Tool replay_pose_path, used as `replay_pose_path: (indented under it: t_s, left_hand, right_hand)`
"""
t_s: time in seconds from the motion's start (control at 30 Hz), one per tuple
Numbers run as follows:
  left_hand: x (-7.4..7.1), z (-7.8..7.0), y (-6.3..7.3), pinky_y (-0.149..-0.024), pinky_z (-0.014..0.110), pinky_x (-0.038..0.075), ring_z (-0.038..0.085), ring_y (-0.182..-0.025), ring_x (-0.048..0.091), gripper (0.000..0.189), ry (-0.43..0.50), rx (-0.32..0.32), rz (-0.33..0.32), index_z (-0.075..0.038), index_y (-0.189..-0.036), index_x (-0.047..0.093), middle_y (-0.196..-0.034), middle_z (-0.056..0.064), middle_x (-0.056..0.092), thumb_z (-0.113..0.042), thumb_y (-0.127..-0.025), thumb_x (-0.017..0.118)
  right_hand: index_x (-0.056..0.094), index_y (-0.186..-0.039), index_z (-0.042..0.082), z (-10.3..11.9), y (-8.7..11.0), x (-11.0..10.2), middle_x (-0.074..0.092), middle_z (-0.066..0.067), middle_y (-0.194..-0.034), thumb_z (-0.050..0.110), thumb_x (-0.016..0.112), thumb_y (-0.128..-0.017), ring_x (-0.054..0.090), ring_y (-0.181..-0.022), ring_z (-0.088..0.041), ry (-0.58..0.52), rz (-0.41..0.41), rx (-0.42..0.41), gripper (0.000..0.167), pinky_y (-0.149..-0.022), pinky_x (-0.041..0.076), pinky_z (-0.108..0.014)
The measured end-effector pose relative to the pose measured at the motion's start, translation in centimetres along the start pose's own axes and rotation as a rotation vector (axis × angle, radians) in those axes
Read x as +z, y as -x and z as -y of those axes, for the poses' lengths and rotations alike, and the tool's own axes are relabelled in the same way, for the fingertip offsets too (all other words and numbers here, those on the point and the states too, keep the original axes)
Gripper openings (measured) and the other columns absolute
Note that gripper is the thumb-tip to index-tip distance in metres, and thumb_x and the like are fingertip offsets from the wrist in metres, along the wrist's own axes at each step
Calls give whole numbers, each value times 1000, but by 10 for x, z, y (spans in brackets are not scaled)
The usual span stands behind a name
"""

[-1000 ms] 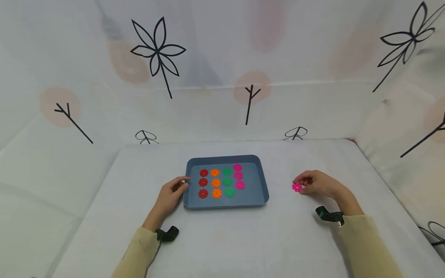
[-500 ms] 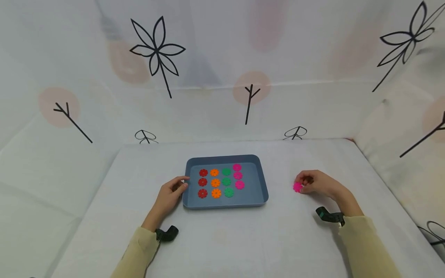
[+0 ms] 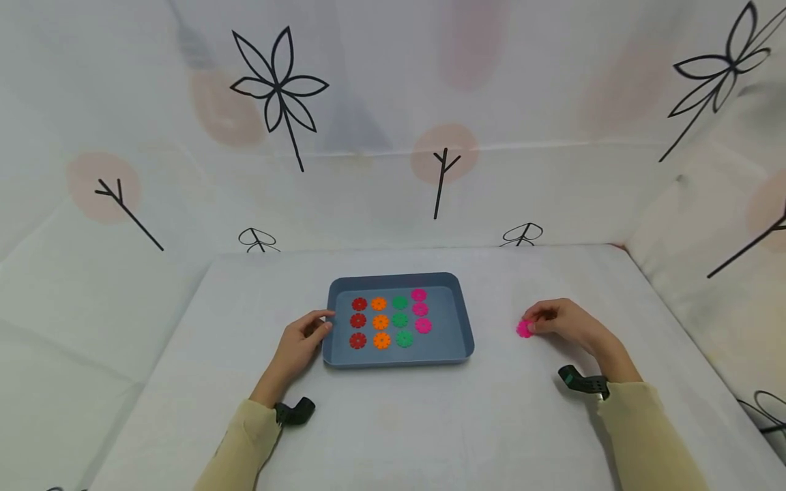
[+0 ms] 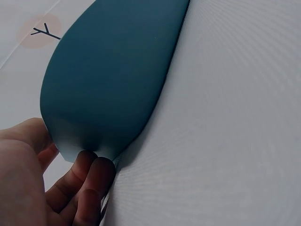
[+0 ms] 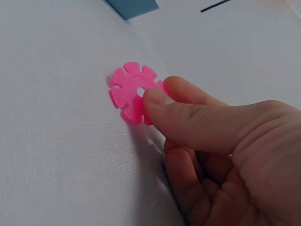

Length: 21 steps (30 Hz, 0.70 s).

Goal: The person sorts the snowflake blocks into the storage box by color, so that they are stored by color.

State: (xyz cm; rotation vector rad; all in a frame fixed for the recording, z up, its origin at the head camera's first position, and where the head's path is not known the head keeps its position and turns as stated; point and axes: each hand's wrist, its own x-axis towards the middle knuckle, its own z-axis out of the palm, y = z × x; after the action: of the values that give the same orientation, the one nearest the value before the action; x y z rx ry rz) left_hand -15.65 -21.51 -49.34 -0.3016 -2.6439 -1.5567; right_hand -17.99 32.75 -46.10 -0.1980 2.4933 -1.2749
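Note:
My right hand pinches a pink notched disc, flower-shaped with a hole at its centre, between thumb and forefinger. It is right of the blue-grey tray, close over the tablecloth. My left hand grips the tray's left wall, a finger over the rim and others against the outer side. Inside, similar discs lie in columns of three: red, orange, green and pink, from left to right.
White cloth covers the table. Behind it rises a white sheet printed with plants, and more fabric hangs at both sides. Each wrist wears a black camera, the left one near the tray's front left corner.
My right thumb and fingers have shifted on the pink disc, which has turned slightly while staying over the same spot. The left hand and the tray have stayed in place.

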Motion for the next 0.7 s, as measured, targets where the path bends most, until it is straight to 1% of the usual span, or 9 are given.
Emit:
replay_pose_path:
  t_s: [0.07,0.2,0.3,0.43,0.53,0.6,0.7]
  left_hand:
    - [0,0,0,-63,26,46,18,-73,54,27,1,9,0,-15,-123,69,-88,3,60,-27,-100,63]
    - [0,0,0,-63,25,46,17,-73,54,27,-1,14,-3,-13,-123,69,-88,3,61,-26,-100,64]
    - [0,0,0,-63,25,46,17,-74,54,27,-6,9,-2,-13,-123,69,-89,2,61,-26,-99,64]
    - [0,-1,0,-63,25,46,17,-74,54,28,-11,16,-4,-13,-123,69,-89,2,61,-25,-99,64]
    - [0,-1,0,-63,25,46,17,-74,54,27,-11,18,-9,-13,-123,69,-88,2,61,-25,-99,65]
    - [0,-1,0,-63,25,46,16,-74,54,27,-11,16,-11,-14,-123,69,-88,2,61,-25,-99,65]
    - [0,1,0,-64,25,46,16,-74,54,26,-6,14,-11,-14,-123,69,-88,2,61,-24,-99,64]
  right_hand:
    - [70,-111,1,-1,1,-1,63,-10,-97,11,72,-91,54,-90,-21,-10,-9,5,23,-76,47,-25]
    - [67,-119,0,-4,2,-3,63,-12,-107,13,69,-94,53,-97,-22,-62,-16,15,29,-80,48,-25]
    - [65,-123,-1,-6,2,-3,63,-12,-113,14,67,-96,52,-100,-19,-81,-42,20,31,-80,48,-23]
    - [59,-127,-6,-9,1,-3,62,-8,-115,17,65,-98,57,-98,-10,-168,-99,27,37,-82,50,-20]
    - [55,-129,-10,-7,0,-2,61,-6,-113,16,64,-99,61,-93,-8,-261,-136,34,41,-82,53,-22]
    - [53,-130,-10,-5,-1,-1,60,-6,-112,18,64,-99,62,-92,-8,-283,-150,45,43,-81,54,-23]
    - [52,-132,-10,1,-3,0,58,-10,-114,19,63,-100,63,-90,-10,-287,-154,54,44,-80,55,-25]
